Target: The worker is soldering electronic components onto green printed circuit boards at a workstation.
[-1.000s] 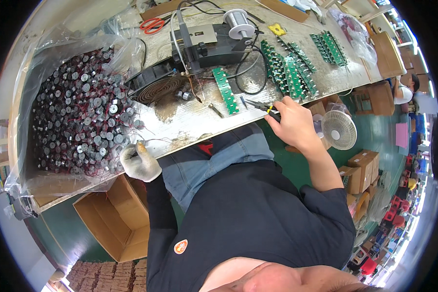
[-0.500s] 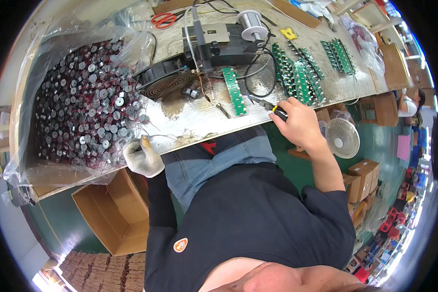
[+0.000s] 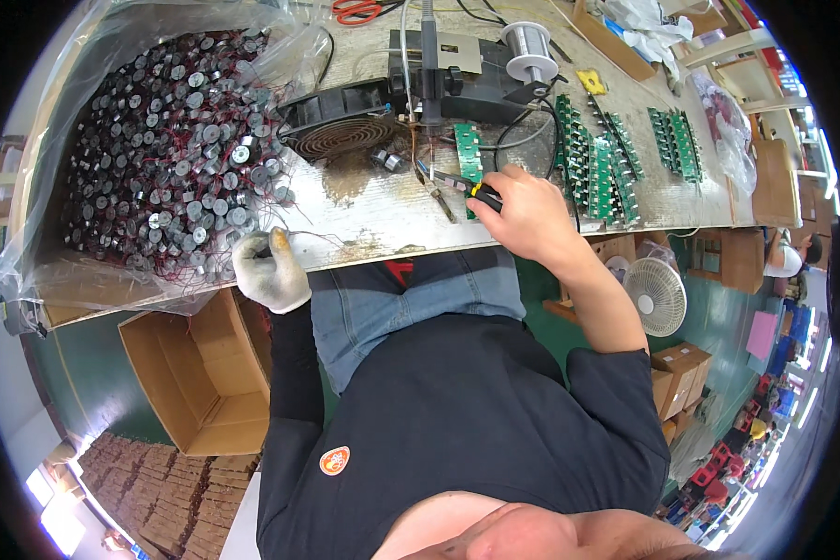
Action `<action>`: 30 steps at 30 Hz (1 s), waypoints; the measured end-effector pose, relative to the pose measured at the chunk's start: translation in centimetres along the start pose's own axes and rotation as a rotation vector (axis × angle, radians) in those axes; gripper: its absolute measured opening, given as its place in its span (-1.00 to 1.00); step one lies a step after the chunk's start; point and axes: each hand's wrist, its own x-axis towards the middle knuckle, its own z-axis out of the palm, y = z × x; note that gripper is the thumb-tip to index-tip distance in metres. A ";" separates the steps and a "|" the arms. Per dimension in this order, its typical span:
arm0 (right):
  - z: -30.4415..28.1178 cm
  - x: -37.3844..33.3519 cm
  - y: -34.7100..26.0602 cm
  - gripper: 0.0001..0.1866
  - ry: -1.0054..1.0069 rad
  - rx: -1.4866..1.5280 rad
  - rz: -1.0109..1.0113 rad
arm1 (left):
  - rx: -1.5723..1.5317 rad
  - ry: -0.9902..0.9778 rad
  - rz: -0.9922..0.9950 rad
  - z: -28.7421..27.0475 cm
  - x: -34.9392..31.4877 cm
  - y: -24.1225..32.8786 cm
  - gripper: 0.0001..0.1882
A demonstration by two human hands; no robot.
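My right hand point(image 3: 530, 213) is closed around the black and yellow handles of a pair of pliers point(image 3: 454, 180). Their jaws point left, crossing in front of a narrow green circuit board point(image 3: 469, 154). At the bench's front edge is my left hand point(image 3: 273, 273), in a white glove with a stained fingertip. Its thumb and fingers are pinched together; thin wires show beside the fingertips, but what they grip is hidden. To its left lies a big heap of small round metal components with dark red wires point(image 3: 173, 159). A soldering iron point(image 3: 429, 65) hangs in a stand, near a small cylindrical part point(image 3: 387, 161).
A black fan unit point(image 3: 341, 126) stands behind the work spot, with a solder spool point(image 3: 529, 51) further right. Rows of green boards point(image 3: 597, 168) lie right of my hand. Red scissors point(image 3: 357, 10) are at the back. A cardboard box point(image 3: 196, 373) is below the bench, a white fan point(image 3: 655, 297) at right.
My right hand has carried the pliers left, from beside the single green board to across it. My left hand stays pinched at the bench edge. The whole view has shifted slightly.
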 end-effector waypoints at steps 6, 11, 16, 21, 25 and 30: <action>0.3 0.0 -0.1 -0.65 -0.020 0.006 0.013 | 0.044 -0.011 0.000 0.1 0.0 0.0 -0.73; 0.0 -0.4 -0.3 -0.64 -0.019 -0.004 0.009 | 0.010 -0.008 -0.013 0.0 0.0 -0.1 -0.76; -0.8 -0.6 -0.6 -0.61 -0.069 -0.029 0.014 | 0.005 -0.016 -0.026 -0.1 -0.1 -0.2 -0.75; -0.9 -0.8 -0.7 -0.63 -0.084 -0.060 0.015 | -0.046 -0.007 -0.015 0.1 -0.1 -0.3 -0.77; -1.4 -0.9 -1.0 -0.65 -0.089 -0.104 0.010 | -0.058 -0.012 -0.005 0.0 -0.1 -0.4 -0.78; -1.8 -1.0 -1.2 -0.64 -0.119 -0.165 -0.017 | -0.098 -0.025 -0.010 -0.1 -0.1 -0.6 -0.79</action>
